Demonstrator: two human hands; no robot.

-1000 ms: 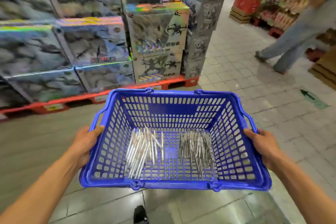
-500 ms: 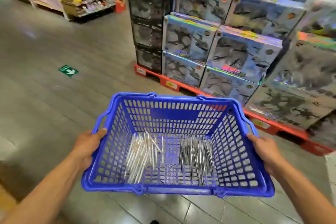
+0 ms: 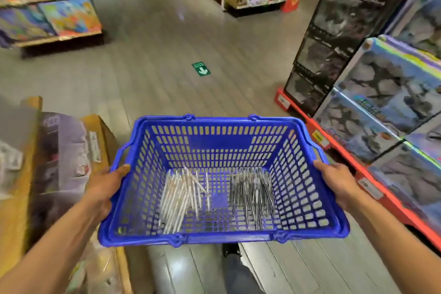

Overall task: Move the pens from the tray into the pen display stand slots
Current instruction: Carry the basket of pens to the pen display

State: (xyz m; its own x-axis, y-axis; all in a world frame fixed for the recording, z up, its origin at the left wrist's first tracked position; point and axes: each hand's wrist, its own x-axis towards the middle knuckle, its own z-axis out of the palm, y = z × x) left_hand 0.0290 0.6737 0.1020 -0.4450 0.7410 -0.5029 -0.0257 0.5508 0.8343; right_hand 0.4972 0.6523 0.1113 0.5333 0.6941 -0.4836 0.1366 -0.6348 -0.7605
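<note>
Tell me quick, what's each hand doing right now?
Left hand: grips the left rim of the blue basket, thumb over the edge.
Right hand: grips the basket's right rim.

white pens (image 3: 180, 198): pale slim bundle, lying flat, left half of basket floor, roughly parallel, a few splayed | dark pens (image 3: 253, 194): black-silver bundle, flat, right half, apart from white | basket (image 3: 214, 122): blue plastic lattice, level

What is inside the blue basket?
Two piles of pens lie on the blue basket's floor: white pens on its left, dark pens on its right. Lower pens are partly covered.
</note>
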